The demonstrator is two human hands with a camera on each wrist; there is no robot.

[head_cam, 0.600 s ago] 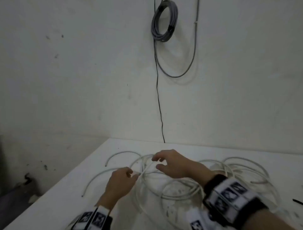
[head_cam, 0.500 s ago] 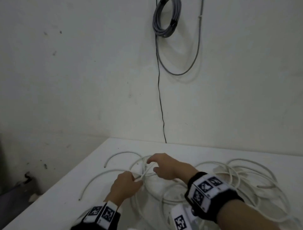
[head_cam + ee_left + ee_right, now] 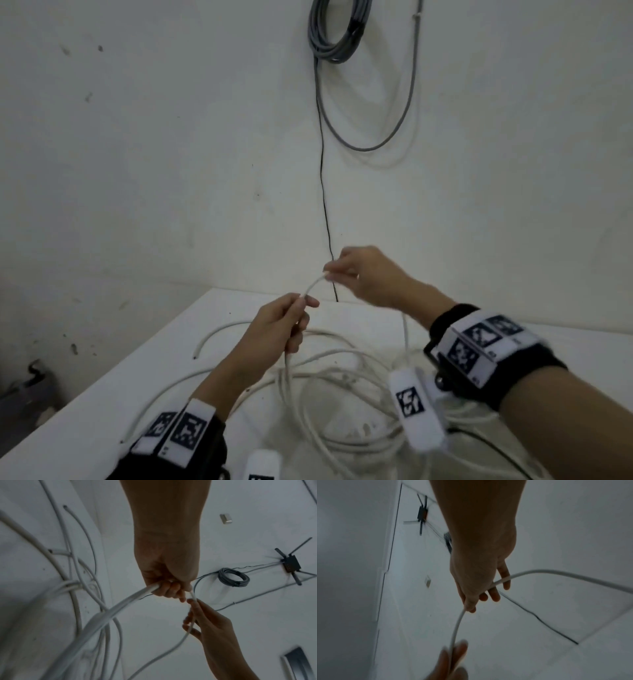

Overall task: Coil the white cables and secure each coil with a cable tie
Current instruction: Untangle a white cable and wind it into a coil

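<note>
- The white cable (image 3: 313,285), smooth and round, arcs in the air between both hands above the white worktop (image 3: 102,394).
- The left hand (image 3: 277,325) has its grip curled round the cable; the right hand (image 3: 359,274) pinches it at the fingertips.
- More white cables (image 3: 329,377) lie in loose tangled loops on the worktop.
- Only the left wrist view shows the grey coil (image 3: 233,578) beside a black antennaed box (image 3: 291,563).

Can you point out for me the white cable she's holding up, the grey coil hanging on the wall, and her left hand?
white cable (image 3: 313,284), head view, on the short arc between the hands.
grey coil (image 3: 337,32), head view, on its bundled loops.
left hand (image 3: 279,325), head view, on its back.
</note>
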